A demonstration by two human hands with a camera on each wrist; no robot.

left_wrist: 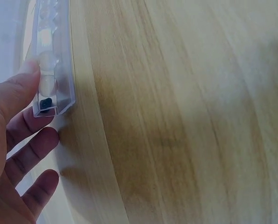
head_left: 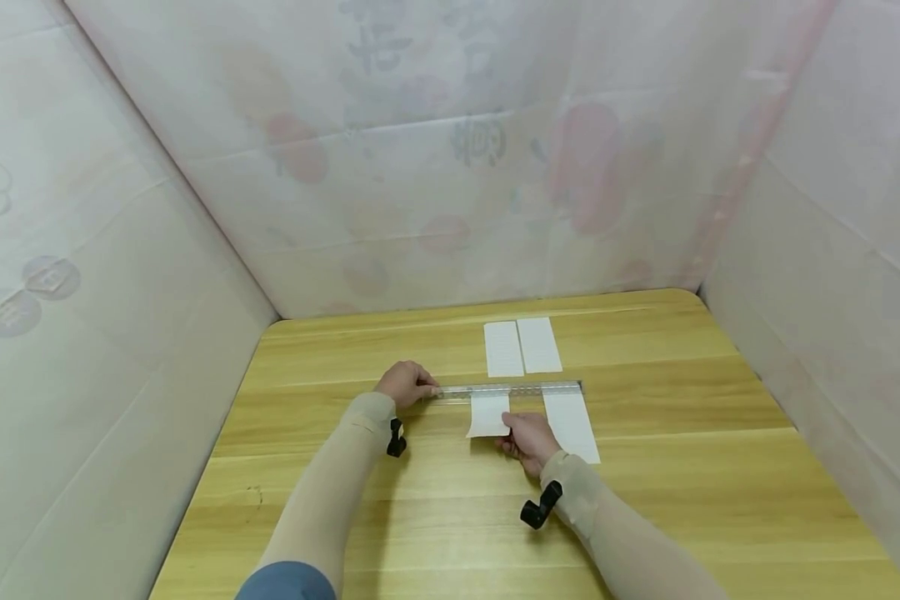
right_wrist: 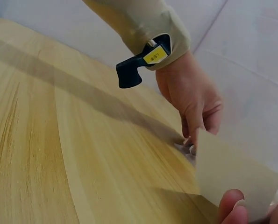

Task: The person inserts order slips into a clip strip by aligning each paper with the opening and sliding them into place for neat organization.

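My left hand (head_left: pixel 405 383) pinches the left end of a clear plastic ruler (head_left: pixel 527 390), which lies sideways across the table. In the left wrist view the thumb is on top of the ruler (left_wrist: pixel 46 74), with the other fingers spread below its end. My right hand (head_left: pixel 531 442) pinches the right side of a small white paper slip (head_left: pixel 489 414). Its near edge curls upward, while its far edge meets the ruler. The right wrist view shows the raised slip (right_wrist: pixel 234 175) close up, with the right fingertips at its lower edge. Another white slip (head_left: pixel 573 427) reaches under the ruler's right end.
Beyond the ruler, two white paper slips (head_left: pixel 504 350) lie side by side on the wooden table (head_left: pixel 675 508). Pale printed sheeting (head_left: pixel 435 192) walls in the back and both sides. Each wrist carries a black camera mount (head_left: pixel 542 505).
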